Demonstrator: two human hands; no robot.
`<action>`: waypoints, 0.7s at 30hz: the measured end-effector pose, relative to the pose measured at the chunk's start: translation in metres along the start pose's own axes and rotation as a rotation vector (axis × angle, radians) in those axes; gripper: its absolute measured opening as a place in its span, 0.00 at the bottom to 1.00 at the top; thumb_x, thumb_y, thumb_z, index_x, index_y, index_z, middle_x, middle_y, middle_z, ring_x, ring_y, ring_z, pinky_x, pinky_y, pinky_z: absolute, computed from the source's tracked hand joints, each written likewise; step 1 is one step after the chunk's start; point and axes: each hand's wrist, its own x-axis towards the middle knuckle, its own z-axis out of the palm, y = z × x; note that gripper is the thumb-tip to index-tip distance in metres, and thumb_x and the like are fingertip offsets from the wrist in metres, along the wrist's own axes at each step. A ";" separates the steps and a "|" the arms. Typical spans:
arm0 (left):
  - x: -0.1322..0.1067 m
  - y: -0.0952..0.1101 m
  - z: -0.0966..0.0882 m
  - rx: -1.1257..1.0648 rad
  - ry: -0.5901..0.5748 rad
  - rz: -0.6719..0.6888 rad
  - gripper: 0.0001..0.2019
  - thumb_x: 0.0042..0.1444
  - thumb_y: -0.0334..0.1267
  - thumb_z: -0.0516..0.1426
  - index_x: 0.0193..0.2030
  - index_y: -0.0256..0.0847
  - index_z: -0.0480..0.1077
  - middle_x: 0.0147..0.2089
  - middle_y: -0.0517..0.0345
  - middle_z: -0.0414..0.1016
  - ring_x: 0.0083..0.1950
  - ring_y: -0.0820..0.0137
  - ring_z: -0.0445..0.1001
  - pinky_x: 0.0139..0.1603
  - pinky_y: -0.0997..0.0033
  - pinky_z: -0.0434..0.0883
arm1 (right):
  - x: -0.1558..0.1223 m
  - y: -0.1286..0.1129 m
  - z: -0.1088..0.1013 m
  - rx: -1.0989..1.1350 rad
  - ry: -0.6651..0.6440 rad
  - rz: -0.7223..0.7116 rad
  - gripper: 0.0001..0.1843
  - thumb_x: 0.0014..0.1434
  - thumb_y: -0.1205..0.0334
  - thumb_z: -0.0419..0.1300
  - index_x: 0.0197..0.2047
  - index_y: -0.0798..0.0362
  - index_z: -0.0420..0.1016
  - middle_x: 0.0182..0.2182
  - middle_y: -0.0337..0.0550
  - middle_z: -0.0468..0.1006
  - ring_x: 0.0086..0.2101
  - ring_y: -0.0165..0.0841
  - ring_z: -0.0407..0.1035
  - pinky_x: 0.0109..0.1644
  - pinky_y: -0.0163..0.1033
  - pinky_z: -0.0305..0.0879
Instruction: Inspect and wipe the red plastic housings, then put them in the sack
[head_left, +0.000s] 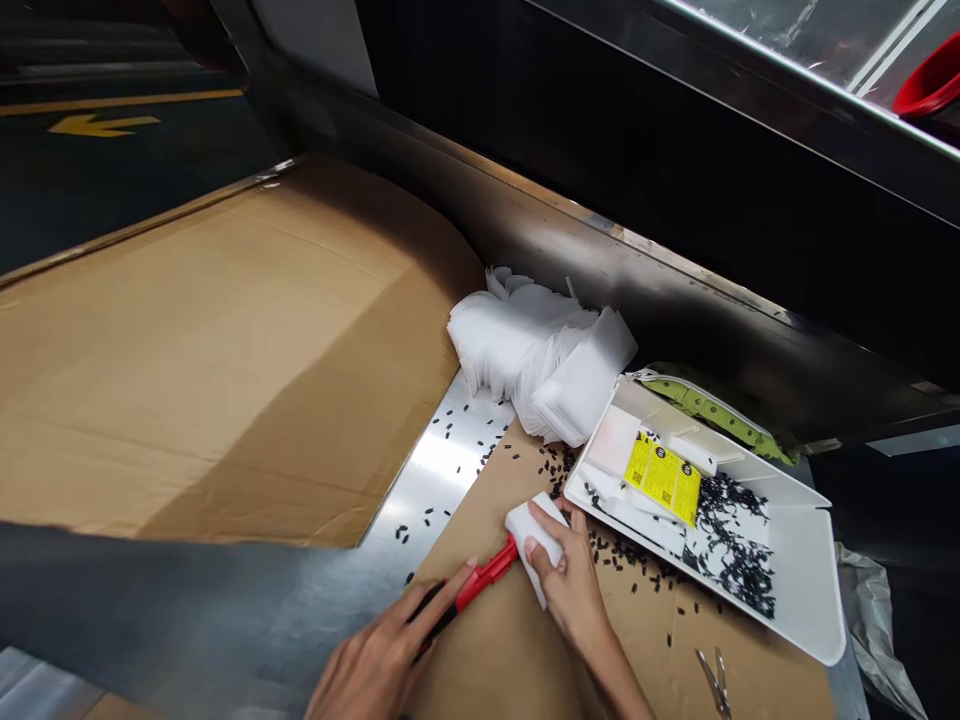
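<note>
Red tool [487, 578] gripped by the left hand [375, 665]; the right hand [570, 585] pinches one white pad [536, 535] on cardboard [510, 650] beside one tray [795, 570], one pad stack [540, 360], two tweezers' prongs [716, 682].

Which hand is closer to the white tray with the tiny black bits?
Right. The right hand holds a white pad beside the white tray; the left hand grips a red tool farther away.

Bright overhead light from about one o'clock glares off the steel plate [442, 465] and white tray [795, 560]. Shadow darkens the cardboard [225, 330] toward five o'clock. My sleeve [150, 610] blurs at seven; edges bow outward.
</note>
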 end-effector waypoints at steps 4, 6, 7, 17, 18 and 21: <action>0.001 -0.004 -0.003 -0.032 -0.017 0.014 0.30 0.60 0.28 0.43 0.66 0.63 0.55 0.60 0.61 0.72 0.55 0.68 0.74 0.49 0.74 0.70 | -0.006 -0.005 0.001 -0.026 0.013 -0.050 0.20 0.60 0.61 0.55 0.56 0.46 0.75 0.54 0.49 0.66 0.54 0.41 0.66 0.55 0.42 0.67; 0.001 -0.004 -0.003 -0.064 0.023 0.019 0.28 0.62 0.32 0.44 0.65 0.63 0.56 0.60 0.61 0.72 0.54 0.67 0.75 0.48 0.74 0.70 | -0.012 -0.006 0.003 -0.041 0.041 -0.048 0.20 0.61 0.61 0.55 0.55 0.48 0.75 0.53 0.51 0.66 0.53 0.43 0.68 0.53 0.43 0.69; 0.001 -0.004 -0.004 -0.077 0.036 0.016 0.27 0.62 0.32 0.44 0.65 0.64 0.57 0.60 0.61 0.73 0.54 0.66 0.75 0.47 0.74 0.70 | -0.015 -0.005 0.005 -0.040 0.054 -0.043 0.20 0.61 0.60 0.54 0.55 0.49 0.75 0.53 0.52 0.65 0.53 0.43 0.68 0.53 0.43 0.70; 0.007 0.004 -0.011 -0.403 0.013 -0.065 0.20 0.54 0.46 0.57 0.54 0.55 0.73 0.53 0.57 0.79 0.51 0.57 0.76 0.50 0.66 0.73 | -0.012 0.011 0.015 0.003 0.205 0.072 0.23 0.63 0.56 0.51 0.58 0.53 0.72 0.56 0.55 0.62 0.59 0.46 0.61 0.60 0.47 0.64; 0.005 0.009 -0.011 -0.508 -0.004 -0.125 0.21 0.51 0.48 0.59 0.53 0.52 0.74 0.50 0.55 0.80 0.48 0.57 0.78 0.45 0.67 0.75 | -0.014 0.013 0.012 0.025 0.237 0.089 0.24 0.63 0.55 0.51 0.58 0.54 0.72 0.56 0.56 0.62 0.59 0.46 0.61 0.58 0.47 0.65; -0.009 0.023 -0.007 -0.964 -0.104 -0.419 0.31 0.45 0.54 0.64 0.55 0.45 0.72 0.36 0.53 0.81 0.29 0.66 0.76 0.21 0.76 0.70 | -0.029 0.017 0.000 0.097 0.258 0.111 0.24 0.64 0.50 0.52 0.58 0.50 0.72 0.57 0.53 0.61 0.58 0.45 0.62 0.51 0.42 0.71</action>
